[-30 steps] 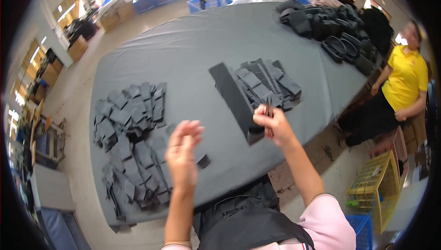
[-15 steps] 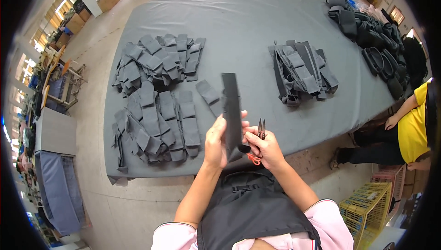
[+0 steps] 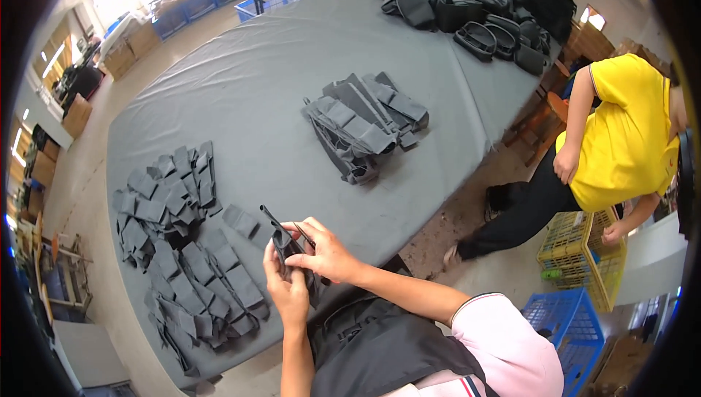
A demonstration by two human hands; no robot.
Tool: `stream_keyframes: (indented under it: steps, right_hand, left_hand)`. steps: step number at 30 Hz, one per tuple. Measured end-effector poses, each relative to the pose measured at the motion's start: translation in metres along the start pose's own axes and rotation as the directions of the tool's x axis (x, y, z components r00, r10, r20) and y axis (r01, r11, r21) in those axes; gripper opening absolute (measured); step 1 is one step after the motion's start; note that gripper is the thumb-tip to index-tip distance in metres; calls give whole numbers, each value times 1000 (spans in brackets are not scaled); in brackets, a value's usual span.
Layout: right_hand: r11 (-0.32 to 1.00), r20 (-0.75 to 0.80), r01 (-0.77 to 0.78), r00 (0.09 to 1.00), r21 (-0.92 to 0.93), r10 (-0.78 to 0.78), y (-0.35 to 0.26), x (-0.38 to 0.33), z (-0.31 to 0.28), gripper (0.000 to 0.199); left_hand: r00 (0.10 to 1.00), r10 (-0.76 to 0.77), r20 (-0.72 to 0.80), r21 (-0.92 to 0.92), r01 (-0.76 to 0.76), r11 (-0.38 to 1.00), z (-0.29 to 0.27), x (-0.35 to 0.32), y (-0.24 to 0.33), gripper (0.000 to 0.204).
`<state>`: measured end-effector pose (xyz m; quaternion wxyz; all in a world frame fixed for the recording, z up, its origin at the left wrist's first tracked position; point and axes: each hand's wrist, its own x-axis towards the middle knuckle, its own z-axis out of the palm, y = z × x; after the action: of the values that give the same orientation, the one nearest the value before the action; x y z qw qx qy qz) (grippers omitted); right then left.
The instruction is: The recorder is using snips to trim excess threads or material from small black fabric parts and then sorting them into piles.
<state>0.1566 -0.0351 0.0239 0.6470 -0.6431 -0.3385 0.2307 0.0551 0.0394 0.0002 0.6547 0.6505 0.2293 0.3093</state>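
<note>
Fabric strip (image 3: 269, 214): between the two hands, over the near edge of the table (image 3: 241, 98)
Long axis: slanting from upper left, beyond the fingers, down toward the apron (image 3: 380, 346)
Left hand (image 3: 288, 287): closed round the strip from the left and below
Right hand (image 3: 325, 257): pinching from the right, dark snips (image 3: 304, 235) tucked in the fingers
Nearer hand: neither; touching from both sides
Labels, writing: none legible on the strip

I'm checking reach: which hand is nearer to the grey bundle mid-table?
Right. The right hand is below and slightly left of the grey bundle in the picture; the left hand is farther down and left.
</note>
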Motion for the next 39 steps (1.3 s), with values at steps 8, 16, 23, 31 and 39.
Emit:
stream_keyframes:
  steps: [8, 16, 23, 31, 39]
  right_hand:
    - [984, -69, -28, 997, -177, 16, 41, 23, -19, 40]
    - [661, 281, -693, 721, 288, 633, 13, -12, -14, 31]
    - [813, 147, 253, 967, -524, -206, -23, -27, -14, 43]
    - [692, 385, 367, 912, -621, -138, -52, -22, -21, 43]
    - [629, 352, 504, 864, -592, -360, -45, -25, -17, 32]
  left_hand:
    - [975, 202, 98, 489, -224, 843, -18, 14, 7, 18]
    - [935, -353, -16, -355, 325, 876, -16, 7, 21, 27]
    - [930, -365, -26, -111, 361, 926, -32, -1, 9, 36]
    - [877, -480, 21, -193, 474, 859, -35, -4, 27, 36]
    - [864, -500, 59, -238, 498, 834, -28, -10, 34, 34]
